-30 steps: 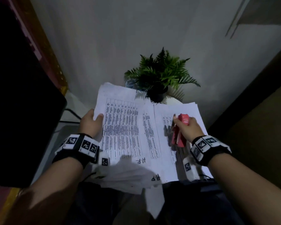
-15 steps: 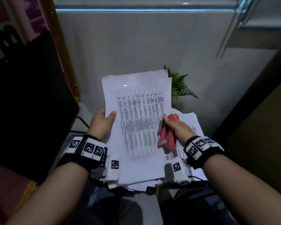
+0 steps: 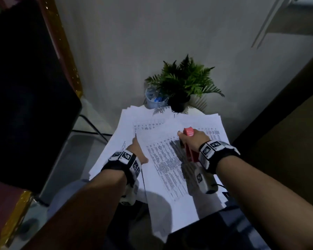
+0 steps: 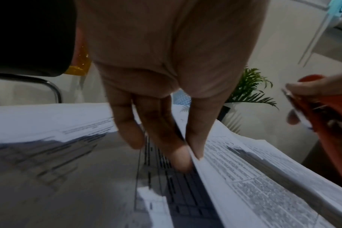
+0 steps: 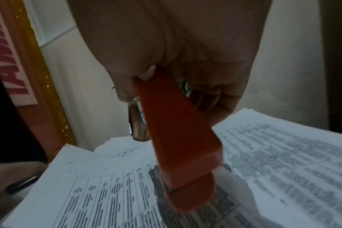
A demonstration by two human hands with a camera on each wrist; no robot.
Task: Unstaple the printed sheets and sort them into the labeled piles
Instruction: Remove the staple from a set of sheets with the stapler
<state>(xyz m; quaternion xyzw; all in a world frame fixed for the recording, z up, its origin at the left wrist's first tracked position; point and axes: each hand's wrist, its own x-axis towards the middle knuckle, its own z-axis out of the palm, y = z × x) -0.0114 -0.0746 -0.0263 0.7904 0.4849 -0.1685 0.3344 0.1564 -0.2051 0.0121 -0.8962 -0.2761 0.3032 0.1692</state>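
Two hands work over printed sheets spread across a small table against a pale wall. The left hand (image 3: 136, 150), at about 9 o'clock of the spread, has thumb and fingers (image 4: 182, 160) closed in a pinch on the left edge of the top printed sheet (image 3: 163, 159), which lies over the left pile (image 3: 112, 141). The right hand (image 3: 193, 139), toward 3 o'clock, is wrapped around a red stapler-type tool (image 3: 188, 132) with a metal underside, held just above the right pile (image 3: 215, 123); whether it touches the paper cannot be told. A potted fern (image 3: 184, 78) and a mesh pen holder (image 3: 154, 99) stand at 12 o'clock, touching or nearly touching the far edges of the paper; a dark chair (image 3: 25, 87) fills the 9 o'clock side. No pile label and no staple can be made out in this dim light. Judging from this, a sheet is being set on or lifted from the left pile. The risks appear plain: the near ends of the sheets overhang the table edge at 6 o'clock and could slide off if nudged, a one-edge pinch could drag neighbouring pages askew, and unreadable labels invite a misfiled sheet.
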